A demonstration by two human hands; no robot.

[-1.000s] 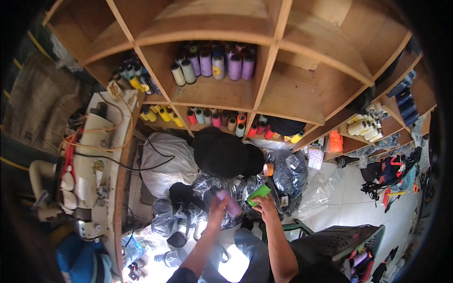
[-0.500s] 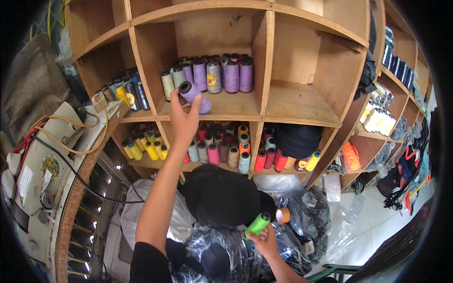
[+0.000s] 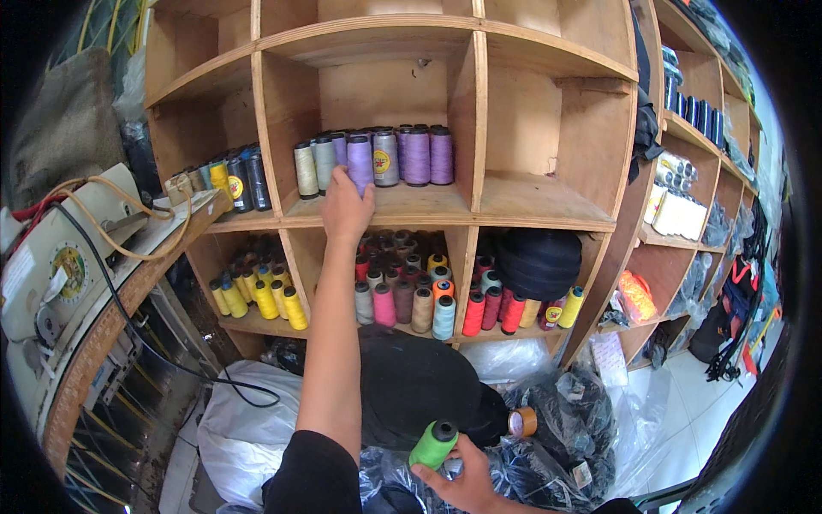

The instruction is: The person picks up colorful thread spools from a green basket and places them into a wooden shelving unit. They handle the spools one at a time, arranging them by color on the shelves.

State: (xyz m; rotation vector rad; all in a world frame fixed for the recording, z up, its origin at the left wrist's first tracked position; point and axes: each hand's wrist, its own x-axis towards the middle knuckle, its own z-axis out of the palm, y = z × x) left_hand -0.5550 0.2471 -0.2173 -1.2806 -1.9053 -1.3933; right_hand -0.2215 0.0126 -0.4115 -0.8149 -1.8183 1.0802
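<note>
My left hand [image 3: 348, 208] reaches up into the middle shelf compartment, its fingers closed around the lower part of a purple thread spool [image 3: 360, 161]. That spool stands upright at the front of a row of grey and purple spools, with a tall grey spool [image 3: 325, 164] and a cream spool [image 3: 306, 171] to its left. Low in front of me, my right hand [image 3: 469, 481] grips a bright green thread spool [image 3: 432, 449], tilted, its dark top end pointing up and to the right.
Below, compartments hold yellow spools [image 3: 276, 300], mixed-colour spools [image 3: 383, 305] and a black roll [image 3: 541, 265]. Black bundles in clear plastic [image 3: 561, 411] and a roll of brown tape [image 3: 522, 421] lie beneath. A sewing machine [image 3: 73, 265] stands at left on a worn table edge [image 3: 128, 321].
My left hand has brought the tilted purple spool upright into line with the others on the shelf. The green spool in my right hand now sits lower and further left in view.
</note>
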